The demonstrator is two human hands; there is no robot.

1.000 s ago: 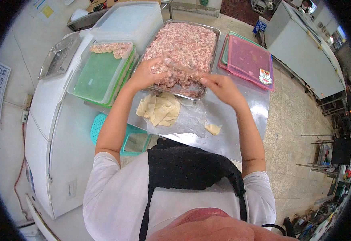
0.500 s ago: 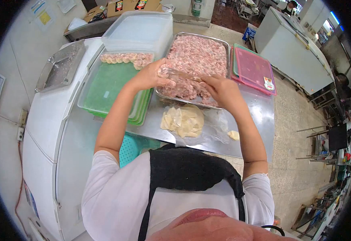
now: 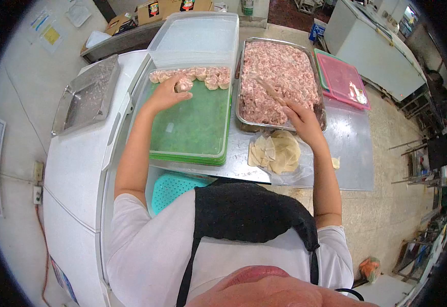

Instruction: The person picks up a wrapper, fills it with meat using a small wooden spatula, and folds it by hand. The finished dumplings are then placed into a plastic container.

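the left hand [image 3: 170, 91] has its grip closed around a filled dumpling [image 3: 184, 84], fingers and thumb about its sides, over the far part of the green-bottomed box [image 3: 190, 125], just beside the row of dumplings [image 3: 217, 78]; whether it touches its neighbours i cannot tell. setting it well would seem to call for a light pinch low on the sides, its base flat on the green, close to the next piece but not squashed into it, with the fingers parting only once it stands alone. the right hand [image 3: 304, 122] is clamped on the flat spatula [image 3: 270, 92] above the meat filling [image 3: 280, 64]; best keep that blade level there, clear of the wrappers [image 3: 280, 153] lying nearer the body on the desk [image 3: 355, 140].
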